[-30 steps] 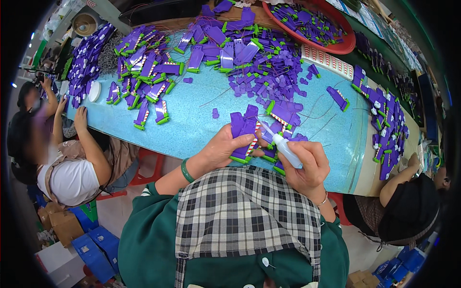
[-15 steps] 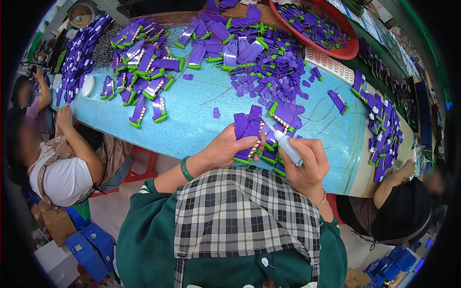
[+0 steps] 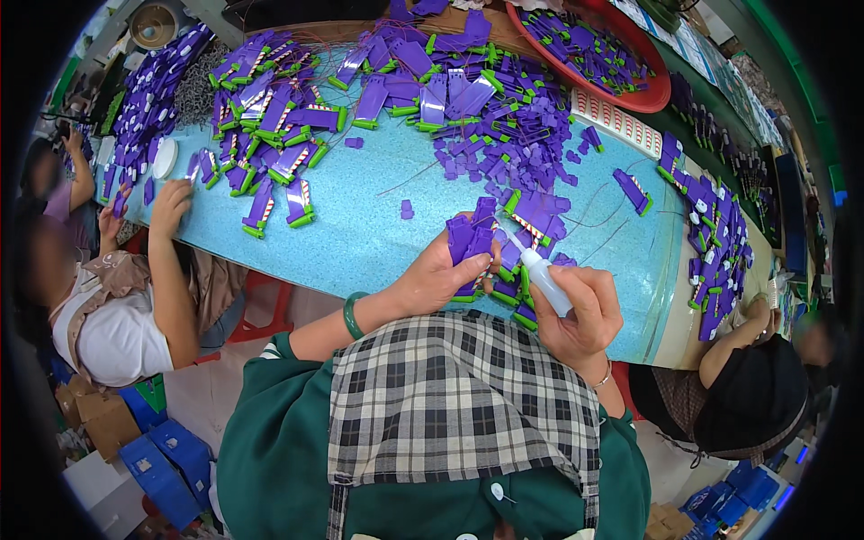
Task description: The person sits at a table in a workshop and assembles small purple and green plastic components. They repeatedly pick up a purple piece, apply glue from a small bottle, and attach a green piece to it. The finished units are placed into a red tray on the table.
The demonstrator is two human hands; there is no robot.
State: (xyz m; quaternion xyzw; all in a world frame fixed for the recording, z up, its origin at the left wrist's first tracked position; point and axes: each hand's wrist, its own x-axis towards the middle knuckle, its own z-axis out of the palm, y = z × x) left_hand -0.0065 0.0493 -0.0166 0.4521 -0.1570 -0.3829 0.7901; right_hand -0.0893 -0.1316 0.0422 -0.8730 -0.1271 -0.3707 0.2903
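Observation:
My left hand is closed on a purple plastic piece with a green end and a red-and-white striped edge. The thumb lies across its lower part. A whitish squeeze bottle with a thin nozzle is gripped in my right hand. Its nozzle points up and left, close to the right edge of the purple piece; whether it touches, I cannot tell. Several more purple-and-green pieces lie just beyond and beneath my hands on the blue table.
Heaps of purple-and-green pieces and small purple parts cover the table's far side. A red basin holds more, beside a striped sticker sheet. Co-workers sit at left and right. Thin wires trail across the tabletop.
The held purple piece and bottle have shifted slightly to the right, and the piece is tilted a little differently. The left co-worker's hands have parted, one reaching onto the table.

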